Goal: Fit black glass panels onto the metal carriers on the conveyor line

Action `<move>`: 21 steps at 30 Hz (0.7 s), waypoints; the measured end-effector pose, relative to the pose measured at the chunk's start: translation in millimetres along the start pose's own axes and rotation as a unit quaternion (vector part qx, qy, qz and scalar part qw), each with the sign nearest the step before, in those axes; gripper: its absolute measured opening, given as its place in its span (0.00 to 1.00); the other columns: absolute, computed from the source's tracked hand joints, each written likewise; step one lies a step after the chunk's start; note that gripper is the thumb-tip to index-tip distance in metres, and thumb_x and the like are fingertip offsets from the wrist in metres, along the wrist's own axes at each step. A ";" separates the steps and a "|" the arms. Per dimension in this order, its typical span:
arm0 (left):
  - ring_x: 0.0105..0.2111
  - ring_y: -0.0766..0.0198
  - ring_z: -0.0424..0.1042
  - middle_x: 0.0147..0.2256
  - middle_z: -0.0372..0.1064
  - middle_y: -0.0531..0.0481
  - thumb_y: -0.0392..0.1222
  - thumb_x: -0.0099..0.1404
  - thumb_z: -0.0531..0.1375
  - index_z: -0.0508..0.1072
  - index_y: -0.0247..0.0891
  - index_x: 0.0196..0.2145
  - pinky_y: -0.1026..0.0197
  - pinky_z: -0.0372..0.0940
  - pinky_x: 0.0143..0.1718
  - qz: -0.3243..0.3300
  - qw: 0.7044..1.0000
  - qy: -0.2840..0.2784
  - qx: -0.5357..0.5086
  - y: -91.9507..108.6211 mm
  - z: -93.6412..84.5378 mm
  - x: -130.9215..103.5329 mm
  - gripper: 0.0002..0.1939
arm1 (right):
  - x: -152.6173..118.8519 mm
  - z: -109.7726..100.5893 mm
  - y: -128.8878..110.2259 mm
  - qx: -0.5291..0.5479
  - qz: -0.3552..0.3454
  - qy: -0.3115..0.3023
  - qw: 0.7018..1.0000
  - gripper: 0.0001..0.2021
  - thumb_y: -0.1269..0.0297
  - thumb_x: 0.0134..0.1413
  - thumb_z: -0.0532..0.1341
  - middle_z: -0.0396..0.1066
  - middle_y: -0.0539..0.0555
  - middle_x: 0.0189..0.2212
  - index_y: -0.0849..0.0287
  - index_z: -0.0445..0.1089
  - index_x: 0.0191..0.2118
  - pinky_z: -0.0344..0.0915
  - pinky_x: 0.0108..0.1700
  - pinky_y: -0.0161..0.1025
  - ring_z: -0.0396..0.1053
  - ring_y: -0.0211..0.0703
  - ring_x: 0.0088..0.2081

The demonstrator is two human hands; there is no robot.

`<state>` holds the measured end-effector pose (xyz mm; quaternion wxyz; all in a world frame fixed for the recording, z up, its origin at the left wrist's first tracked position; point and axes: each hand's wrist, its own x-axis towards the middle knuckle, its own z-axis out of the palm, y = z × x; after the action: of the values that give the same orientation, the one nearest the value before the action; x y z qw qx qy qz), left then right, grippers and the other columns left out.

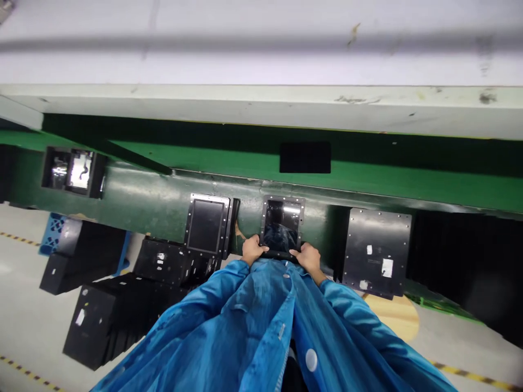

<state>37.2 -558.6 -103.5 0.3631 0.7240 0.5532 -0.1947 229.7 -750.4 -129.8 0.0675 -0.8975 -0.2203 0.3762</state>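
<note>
From the head view, I grip a black-framed screen (281,226) at the centre of the clock, over the green worktop (141,190); I cannot tell whether it rests there. My left hand (253,250) grasps the near corner at seven o'clock and my right hand (308,258) the one at five, thumbs on the frame, most other fingers hidden. The glass looks smeared and catches light.

Between nine and ten o'clock, well apart, an open box (97,174) has two compartments: a dark shiny thing in the left, a bright panel with a dark squiggle in the right. Farther out at nine, down by the floor (20,267), a blue crate (52,234) carries black boxes (61,269); I cannot tell whether they sit inside or on top.

Just beside my screen at nine o'clock stands a pile of similar frames (207,224). Toward three, a large black plate (378,250) bears white labels. Near one o'clock is a black rectangle (305,158).
</note>
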 end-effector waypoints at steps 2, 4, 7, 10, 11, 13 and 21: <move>0.43 0.49 0.80 0.35 0.78 0.47 0.53 0.58 0.77 0.70 0.43 0.31 0.57 0.67 0.46 0.030 0.999 -0.018 0.015 -0.1 -6.3 -0.1 0.20 | -3.3 -3.1 1.5 -0.005 -0.017 -0.013 1.000 0.18 0.45 0.57 0.73 0.82 0.61 0.38 0.55 0.75 0.40 0.67 0.40 0.42 0.81 0.57 0.43; 0.46 0.45 0.80 0.36 0.78 0.43 0.52 0.53 0.79 0.72 0.42 0.31 0.55 0.67 0.49 0.047 0.996 -0.054 0.045 6.7 -19.2 5.6 0.22 | 0.2 -10.3 0.3 -0.031 -0.034 -0.036 0.998 0.19 0.45 0.56 0.74 0.82 0.62 0.39 0.55 0.76 0.41 0.67 0.41 0.42 0.81 0.58 0.43; 0.51 0.40 0.78 0.43 0.79 0.36 0.52 0.56 0.79 0.77 0.41 0.41 0.51 0.67 0.54 0.061 0.997 -0.001 0.042 34.4 -47.1 29.5 0.23 | 26.8 -33.8 -14.5 -0.046 -0.058 -0.022 0.997 0.20 0.46 0.55 0.74 0.81 0.63 0.42 0.56 0.78 0.44 0.69 0.44 0.44 0.80 0.59 0.44; 0.56 0.45 0.76 0.54 0.75 0.34 0.52 0.69 0.70 0.74 0.41 0.59 0.53 0.65 0.60 0.135 0.983 0.118 -0.037 75.2 -74.1 69.8 0.25 | 74.9 -67.1 -43.6 0.039 -0.102 0.107 0.988 0.27 0.46 0.62 0.69 0.77 0.63 0.53 0.55 0.74 0.61 0.70 0.50 0.45 0.78 0.56 0.48; 0.56 0.46 0.76 0.56 0.74 0.35 0.50 0.70 0.69 0.73 0.41 0.61 0.53 0.65 0.60 0.162 0.977 0.129 -0.054 87.9 -81.3 84.7 0.26 | 91.9 -77.3 -53.8 0.065 -0.121 0.142 0.980 0.31 0.47 0.63 0.68 0.74 0.64 0.57 0.55 0.70 0.66 0.70 0.52 0.46 0.77 0.55 0.50; 0.54 0.47 0.77 0.54 0.76 0.37 0.47 0.66 0.73 0.76 0.42 0.57 0.54 0.65 0.60 0.195 0.972 0.114 -0.061 107.2 -92.1 111.7 0.24 | 121.4 -92.9 -69.8 0.087 -0.153 0.167 0.970 0.33 0.50 0.62 0.69 0.70 0.64 0.60 0.55 0.69 0.69 0.70 0.54 0.46 0.76 0.55 0.52; 0.37 0.59 0.75 0.32 0.75 0.53 0.43 0.59 0.76 0.79 0.41 0.44 0.61 0.65 0.44 0.207 0.975 0.036 -0.067 87.2 -83.8 145.3 0.17 | 151.6 -86.7 -54.4 0.149 -0.270 0.152 0.939 0.19 0.46 0.54 0.74 0.73 0.57 0.43 0.54 0.80 0.43 0.70 0.53 0.49 0.72 0.52 0.44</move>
<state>154.7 -411.5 -120.4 0.4231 0.8033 0.4160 -0.0510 366.1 -630.3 -150.7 0.3323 -0.8306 -0.3823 0.2315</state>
